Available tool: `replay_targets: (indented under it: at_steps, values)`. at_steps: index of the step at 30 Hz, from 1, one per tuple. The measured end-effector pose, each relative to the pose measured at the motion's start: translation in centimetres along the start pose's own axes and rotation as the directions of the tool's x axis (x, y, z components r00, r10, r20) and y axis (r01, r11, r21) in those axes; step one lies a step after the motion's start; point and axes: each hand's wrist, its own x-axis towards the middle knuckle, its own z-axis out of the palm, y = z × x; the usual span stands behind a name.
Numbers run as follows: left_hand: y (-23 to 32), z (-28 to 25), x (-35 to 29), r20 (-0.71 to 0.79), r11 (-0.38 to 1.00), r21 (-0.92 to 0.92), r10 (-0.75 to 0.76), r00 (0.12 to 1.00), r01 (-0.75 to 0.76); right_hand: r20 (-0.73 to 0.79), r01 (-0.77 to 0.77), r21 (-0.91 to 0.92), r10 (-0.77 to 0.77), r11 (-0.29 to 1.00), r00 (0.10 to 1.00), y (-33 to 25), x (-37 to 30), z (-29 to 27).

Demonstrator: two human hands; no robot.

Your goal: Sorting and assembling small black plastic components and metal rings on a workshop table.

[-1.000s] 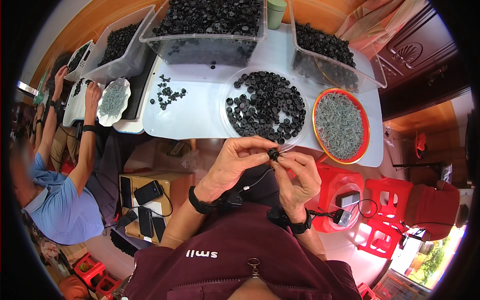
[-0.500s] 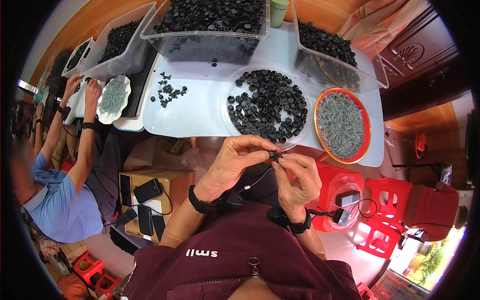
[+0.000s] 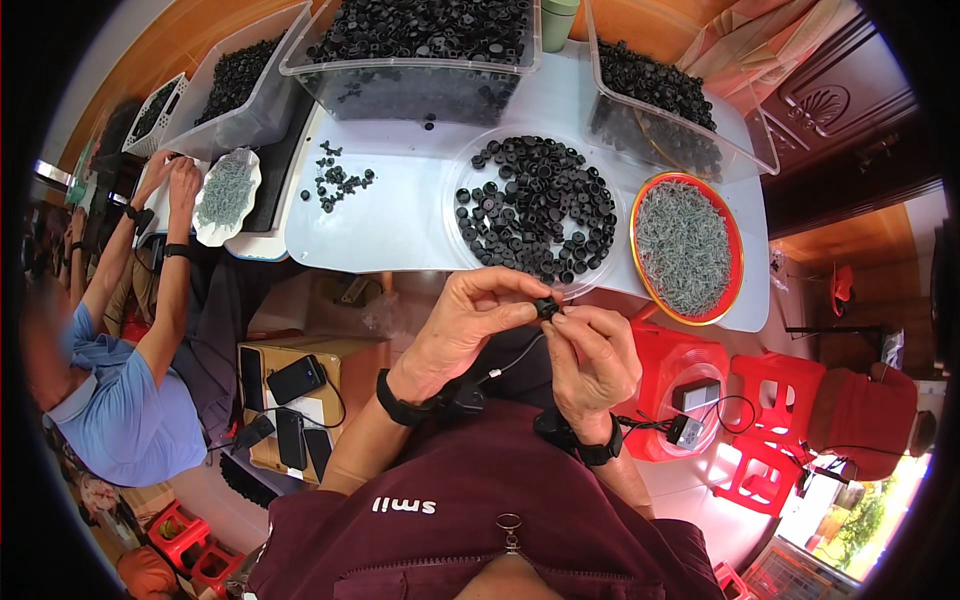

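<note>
Head view: my only feed, looking down; I centre the clock on the fingertips, 12 o'clock pointing away from the body.
Small black part point(image 3: 546, 308): at the clock's centre, held up just on the near side of the table point(image 3: 405, 225), between both hands.
Left hand point(image 3: 462, 325): on the 9 o'clock side, thumb and forefinger pinched on the part; it has barely moved this last second.
Right hand point(image 3: 598, 362): between 4 and 5 o'clock, fingertips together on the same part, also nearly in place.
Fingertip change: I see a slightly different dark outline from half a second ago; I'd judge it a small turn or press. I can't make out whether it is one piece or two.
Meaning: to my eye the handling is midway; nothing has been put down.
Round clear tray point(image 3: 463, 172): 12 o'clock, holding black caps point(image 3: 540, 195), apparently unaltered.
Red tray point(image 3: 738, 252): 2 o'clock, full of grey screws point(image 3: 685, 250), untouched.
Loose black pieces point(image 3: 338, 185): 10 o'clock, scattered as before.
Co-worker's hands point(image 3: 183, 187): between 9 and 10 o'clock, now close together beside a white dish point(image 3: 248, 178); a second ago they were farther apart.
</note>
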Motion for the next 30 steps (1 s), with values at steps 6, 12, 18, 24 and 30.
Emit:
replay_targets:
  at_steps: [6,12,18,24,30]
  values:
    - [-0.19,0.07,0.01,-0.024,1.000,-0.009,-0.026,0.999,0.026,-0.009,0.037,-0.002,-0.037,0.999,0.999,0.19,-0.08,0.05]
    - [-0.28,0.02,-0.07,-0.027,1.000,-0.021,-0.005,1.000,0.005,-0.018,0.037,-0.013,-0.037,0.999,0.999,0.19,-0.15,0.09]
    - [-0.10,0.08,-0.18,-0.051,1.000,-0.011,-0.023,0.998,0.022,-0.013,0.060,0.010,-0.060,0.998,0.998,0.49,-0.39,0.24]
    - [-0.02,0.38,-0.21,-0.071,0.999,0.027,0.045,0.996,-0.043,-0.002,0.050,-0.005,-0.050,0.999,0.999,0.10,-0.10,0.24]
    - [0.46,0.42,-0.24,-0.095,0.983,0.172,0.080,0.992,-0.063,0.039,0.019,-0.017,-0.018,1.000,0.999,-0.09,-0.01,0.19]
